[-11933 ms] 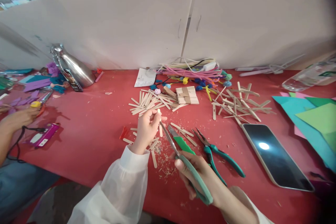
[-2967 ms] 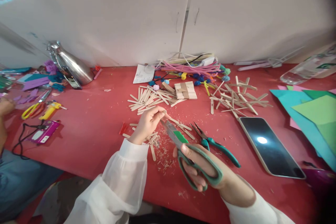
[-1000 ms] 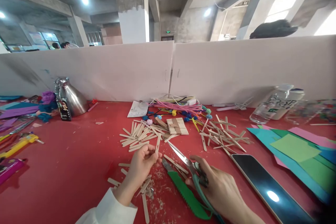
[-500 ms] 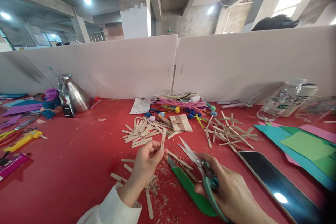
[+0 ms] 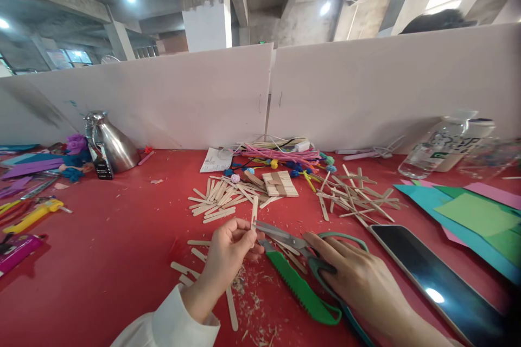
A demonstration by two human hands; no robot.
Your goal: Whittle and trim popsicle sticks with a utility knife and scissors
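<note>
Between the thumb and fingers of my left hand [image 5: 233, 246] a wooden craft stick [image 5: 254, 209] is pinched upright, with a dark slot or mark near its lower part. My right hand [image 5: 362, 276] grips grey-green scissors [image 5: 291, 238], whose blade tips touch the stick beside my left fingers. The blades look nearly closed. Under the scissors lies a green-handled saw or knife [image 5: 301, 288], its blade partly hidden by my left fingers. Wood shavings [image 5: 254, 309] and a few loose sticks [image 5: 231, 306] are scattered on the red table below my hands.
Behind my hands are piles of craft sticks [image 5: 215, 199] and a bound stick bundle [image 5: 280, 183]. A phone [image 5: 427, 271] and coloured paper [image 5: 476, 222] lie right, near a bottle [image 5: 425, 152]. Left are a steel jug [image 5: 116, 146] and yellow glue gun [image 5: 35, 215]. A white partition [image 5: 183, 100] stands behind.
The scissors have turned left and levelled, their blades closing from wide apart, so the tips now meet the stick. My right hand has rolled palm-down. My left hand stays nearly still.
</note>
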